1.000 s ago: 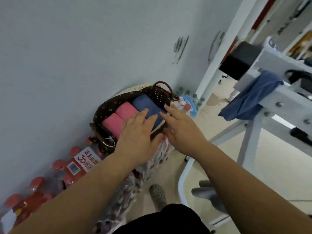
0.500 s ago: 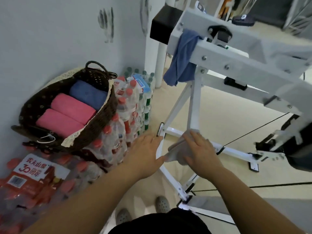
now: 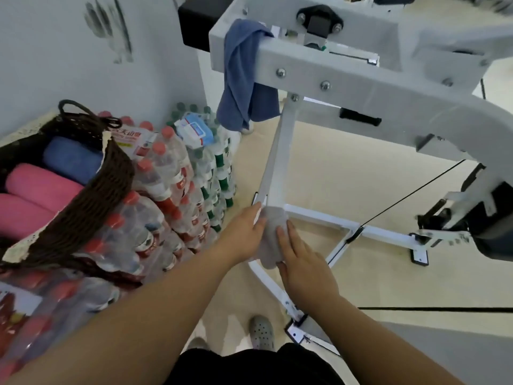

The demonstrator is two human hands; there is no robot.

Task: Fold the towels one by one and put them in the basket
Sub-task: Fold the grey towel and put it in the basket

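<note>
A small grey towel [image 3: 273, 240], bunched into a roll, sits between my two hands in front of my waist. My left hand [image 3: 243, 237] presses its left side and my right hand [image 3: 304, 266] lies over its right side. To the left, a dark woven basket [image 3: 91, 201] with a lace rim rests on packs of bottled water; it holds two pink rolled towels [image 3: 30, 195] and a blue rolled towel [image 3: 70, 159]. Another blue towel [image 3: 245, 76] hangs unfolded over the end of a white metal frame [image 3: 347, 76] further ahead.
Shrink-wrapped packs of water bottles [image 3: 172, 195] are stacked against the grey wall on the left. The white frame's legs [image 3: 277, 159] and floor bars stand just beyond my hands. A black cable [image 3: 410, 197] crosses the beige floor. My grey shoe [image 3: 261, 332] shows below.
My hands left the basket and swung right with the view. They now hold a grey towel, gathered tighter than half a second ago.
</note>
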